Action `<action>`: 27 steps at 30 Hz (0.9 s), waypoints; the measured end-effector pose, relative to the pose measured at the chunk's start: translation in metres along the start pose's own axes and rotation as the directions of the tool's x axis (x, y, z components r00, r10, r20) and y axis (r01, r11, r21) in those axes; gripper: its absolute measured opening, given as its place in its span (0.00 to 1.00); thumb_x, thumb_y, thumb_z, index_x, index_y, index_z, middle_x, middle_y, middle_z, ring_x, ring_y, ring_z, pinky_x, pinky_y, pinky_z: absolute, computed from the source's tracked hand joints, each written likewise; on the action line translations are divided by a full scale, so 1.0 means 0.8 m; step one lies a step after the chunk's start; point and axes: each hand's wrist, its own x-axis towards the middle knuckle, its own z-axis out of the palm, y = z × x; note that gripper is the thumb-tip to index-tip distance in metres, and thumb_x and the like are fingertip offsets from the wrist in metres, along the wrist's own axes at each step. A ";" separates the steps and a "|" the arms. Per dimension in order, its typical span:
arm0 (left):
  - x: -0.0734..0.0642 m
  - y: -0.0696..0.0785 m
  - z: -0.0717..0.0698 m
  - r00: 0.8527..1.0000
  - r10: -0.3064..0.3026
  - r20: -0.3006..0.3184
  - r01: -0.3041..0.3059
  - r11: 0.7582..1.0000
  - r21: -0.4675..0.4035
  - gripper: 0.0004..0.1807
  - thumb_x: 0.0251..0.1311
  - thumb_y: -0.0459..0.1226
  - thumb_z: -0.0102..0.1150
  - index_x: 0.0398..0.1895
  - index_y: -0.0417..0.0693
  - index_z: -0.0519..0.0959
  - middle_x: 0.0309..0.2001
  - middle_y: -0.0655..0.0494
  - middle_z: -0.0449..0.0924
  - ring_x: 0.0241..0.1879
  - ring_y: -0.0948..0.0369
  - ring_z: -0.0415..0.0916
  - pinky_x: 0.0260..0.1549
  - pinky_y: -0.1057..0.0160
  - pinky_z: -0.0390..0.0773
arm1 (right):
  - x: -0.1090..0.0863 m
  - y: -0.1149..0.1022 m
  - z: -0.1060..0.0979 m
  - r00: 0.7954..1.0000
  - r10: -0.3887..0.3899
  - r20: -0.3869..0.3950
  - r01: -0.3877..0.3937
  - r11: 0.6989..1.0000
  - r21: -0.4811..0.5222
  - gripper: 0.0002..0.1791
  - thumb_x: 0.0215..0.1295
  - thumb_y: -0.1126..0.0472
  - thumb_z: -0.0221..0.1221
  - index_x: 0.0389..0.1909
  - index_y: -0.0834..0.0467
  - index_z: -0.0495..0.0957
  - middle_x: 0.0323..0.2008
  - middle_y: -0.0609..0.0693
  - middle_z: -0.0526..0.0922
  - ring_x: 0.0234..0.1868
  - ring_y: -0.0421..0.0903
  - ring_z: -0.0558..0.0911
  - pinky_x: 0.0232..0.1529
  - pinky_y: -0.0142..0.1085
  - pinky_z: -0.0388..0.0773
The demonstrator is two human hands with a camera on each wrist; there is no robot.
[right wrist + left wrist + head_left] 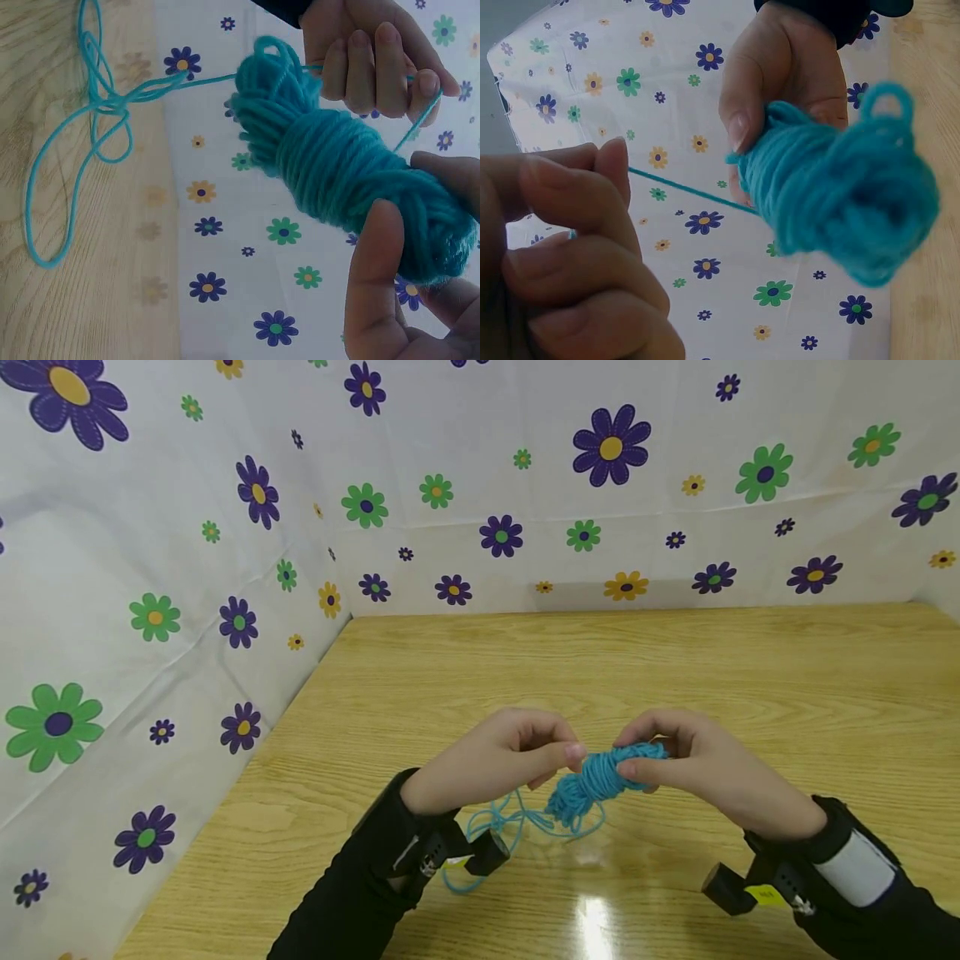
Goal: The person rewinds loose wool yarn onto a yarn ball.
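Observation:
A bundle of blue yarn (602, 777), wound tightly round its middle with loops at one end, is held up over the table. My right hand (686, 764) grips its far end, thumb on one side and fingers on the other. Between thumb and index finger my left hand (517, 756) pinches a single strand (694, 191), which runs taut to the wound middle in the left wrist view. From behind the bundle a loose length of yarn (112, 105) trails down to the table in a loopy tangle.
Wood-grain table (465, 677) lies under both hands. A white cloth with printed flowers (465, 452) hangs at the back and along the left side. Each wrist wears a black strap with a small camera (489, 852).

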 end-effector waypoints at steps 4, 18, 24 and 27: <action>-0.001 0.001 0.001 1.000 0.022 -0.004 -0.022 1.000 -0.010 0.10 0.68 0.32 0.45 0.35 0.36 0.76 0.18 0.54 0.63 0.18 0.60 0.60 0.21 0.66 0.62 | 0.001 0.002 0.000 0.997 0.012 -0.080 -0.009 0.999 0.033 0.15 0.63 0.61 0.57 0.45 0.68 0.70 0.39 0.60 0.74 0.35 0.49 0.78 0.39 0.41 0.78; 0.001 0.003 0.007 1.000 0.021 0.023 -0.022 0.999 0.039 0.11 0.68 0.32 0.47 0.39 0.38 0.80 0.19 0.56 0.68 0.19 0.62 0.64 0.22 0.67 0.65 | 0.006 0.009 0.003 0.965 -0.085 -0.248 0.128 0.979 0.162 0.09 0.66 0.65 0.54 0.44 0.64 0.69 0.42 0.56 0.70 0.38 0.45 0.80 0.42 0.31 0.78; 0.001 0.002 0.010 0.999 0.029 0.043 -0.031 0.998 0.060 0.10 0.67 0.31 0.47 0.40 0.38 0.80 0.19 0.56 0.67 0.19 0.59 0.64 0.21 0.67 0.64 | 0.004 0.008 0.005 0.945 -0.122 -0.303 0.195 0.955 0.224 0.07 0.67 0.66 0.52 0.44 0.63 0.69 0.42 0.57 0.68 0.38 0.43 0.78 0.43 0.30 0.77; 0.002 0.001 0.013 0.998 0.025 0.051 -0.028 0.998 0.059 0.09 0.67 0.32 0.48 0.39 0.39 0.80 0.19 0.56 0.67 0.18 0.61 0.63 0.21 0.67 0.64 | 0.003 0.008 0.006 0.940 -0.144 -0.308 0.240 0.923 0.301 0.06 0.68 0.67 0.50 0.44 0.62 0.69 0.40 0.54 0.69 0.39 0.42 0.78 0.43 0.32 0.77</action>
